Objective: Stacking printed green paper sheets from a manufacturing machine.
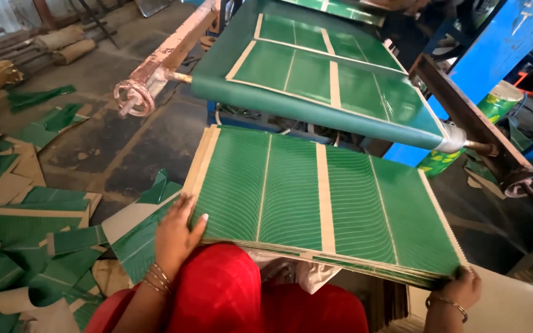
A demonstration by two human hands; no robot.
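Our left hand (177,231) lies flat on the near left corner of a stack of green printed sheets (322,197), fingers spread over its edge. Our right hand (461,287) grips the stack's near right corner, fingers curled under it. The stack rests before us over our red-clad lap, its glossy faces ribbed with fine pale lines and split by cream strips. Just beyond it, a printed green web (316,74) curves over a roller (458,139) with a rusty end wheel (134,97). Green offcuts (32,228) litter the concrete floor (131,142) at left.
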